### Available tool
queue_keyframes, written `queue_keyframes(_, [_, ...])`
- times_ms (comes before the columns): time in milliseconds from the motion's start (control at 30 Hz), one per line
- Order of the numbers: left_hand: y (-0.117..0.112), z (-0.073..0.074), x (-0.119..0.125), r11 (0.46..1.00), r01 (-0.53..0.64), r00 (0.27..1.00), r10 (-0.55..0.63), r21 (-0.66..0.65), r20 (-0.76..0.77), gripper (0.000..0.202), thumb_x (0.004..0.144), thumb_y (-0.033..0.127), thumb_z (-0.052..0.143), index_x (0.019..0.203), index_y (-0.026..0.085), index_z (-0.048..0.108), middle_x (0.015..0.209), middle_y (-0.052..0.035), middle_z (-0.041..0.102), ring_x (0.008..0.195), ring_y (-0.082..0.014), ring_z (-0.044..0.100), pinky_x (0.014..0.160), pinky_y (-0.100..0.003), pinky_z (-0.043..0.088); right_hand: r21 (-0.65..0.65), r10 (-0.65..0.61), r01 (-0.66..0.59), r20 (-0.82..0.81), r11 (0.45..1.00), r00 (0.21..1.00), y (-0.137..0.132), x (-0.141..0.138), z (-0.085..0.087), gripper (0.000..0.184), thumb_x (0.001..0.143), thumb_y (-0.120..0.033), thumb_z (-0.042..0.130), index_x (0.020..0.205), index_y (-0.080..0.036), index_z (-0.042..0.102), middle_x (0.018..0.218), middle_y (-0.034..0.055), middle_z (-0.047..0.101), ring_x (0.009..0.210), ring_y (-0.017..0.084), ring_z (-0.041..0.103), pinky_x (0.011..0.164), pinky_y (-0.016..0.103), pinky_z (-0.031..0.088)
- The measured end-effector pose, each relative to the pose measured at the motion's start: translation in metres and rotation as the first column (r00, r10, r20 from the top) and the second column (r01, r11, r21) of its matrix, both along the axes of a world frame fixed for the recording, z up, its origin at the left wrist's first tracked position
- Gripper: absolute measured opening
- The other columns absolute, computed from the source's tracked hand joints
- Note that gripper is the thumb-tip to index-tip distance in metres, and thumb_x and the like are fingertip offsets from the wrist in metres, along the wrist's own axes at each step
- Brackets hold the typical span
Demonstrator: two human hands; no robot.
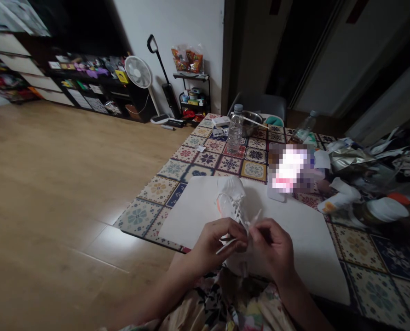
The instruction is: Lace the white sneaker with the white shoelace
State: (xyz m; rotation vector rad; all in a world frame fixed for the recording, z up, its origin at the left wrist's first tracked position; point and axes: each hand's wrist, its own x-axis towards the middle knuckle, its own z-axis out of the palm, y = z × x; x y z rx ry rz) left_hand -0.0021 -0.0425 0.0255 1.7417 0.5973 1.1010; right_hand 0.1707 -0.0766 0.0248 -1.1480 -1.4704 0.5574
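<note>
A white sneaker [231, 188] lies on a white sheet [191, 197], toe pointing away from me, with an orange accent on its left side. White shoelaces [238, 212] run through its eyelets. My left hand [222, 236] is closed over the opening end of the shoe, thumb and fingers pinched at the lace. Beside it, my right hand [274, 243] pinches the lace too, and a pale lace end sticks up above its fingertips. Both hands nearly meet over the shoe, so its heel part and the exact grip points are partly hidden.
The sheet covers part of a patterned tablecloth [156, 186]. A water bottle [235, 131], a metal bowl [251, 123] and a second bottle [304, 128] stand farther back. A bright, blurred-out screen [289, 170] is at right, near a white-lidded jar [380, 211] and plastic bags [353, 156].
</note>
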Motion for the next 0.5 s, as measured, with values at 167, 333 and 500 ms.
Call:
queue_keyframes(167, [0.000, 0.004, -0.002, 0.989, -0.108, 0.994, 0.104, 0.105, 0.041, 0.010, 0.088, 0.021, 0.067, 0.094, 0.019, 0.075, 0.081, -0.0087, 0.072, 0.074, -0.0173, 0.067, 0.068, -0.027, 0.052, 0.031, 0.188, -0.196, 0.175, 0.980, 0.966, 0.000, 0.003, 0.006, 0.012, 0.090, -0.017, 0.057, 0.098, -0.024, 0.064, 0.090, 0.0037, 0.068, 0.083, 0.017, 0.065, 0.074, 0.028, 0.054])
queue_keyframes(333, [-0.001, 0.005, -0.002, 0.989, -0.131, 0.991, 0.129, 0.069, 0.031, 0.013, 0.091, 0.022, 0.063, 0.083, 0.018, 0.072, 0.079, -0.0080, 0.070, 0.075, -0.0160, 0.065, 0.070, -0.025, 0.050, 0.083, 0.205, -0.233, 0.260, 0.969, 0.944, 0.004, 0.002, 0.008, 0.018, 0.083, -0.009, 0.056, 0.091, -0.024, 0.061, 0.093, 0.0038, 0.063, 0.086, 0.017, 0.064, 0.075, 0.028, 0.053])
queue_keyframes(500, [-0.003, 0.007, 0.001, 0.952, -0.155, 0.980, 0.181, -0.264, 0.080, 0.023, 0.083, 0.037, 0.073, 0.077, 0.015, 0.071, 0.075, -0.0066, 0.071, 0.071, -0.0156, 0.064, 0.068, -0.025, 0.049, 0.311, 0.043, -0.178, 0.396, 0.934, 0.917, 0.007, 0.001, -0.001, 0.031, 0.084, -0.010, 0.061, 0.109, -0.028, 0.058, 0.093, 0.0031, 0.068, 0.082, 0.019, 0.064, 0.070, 0.031, 0.052])
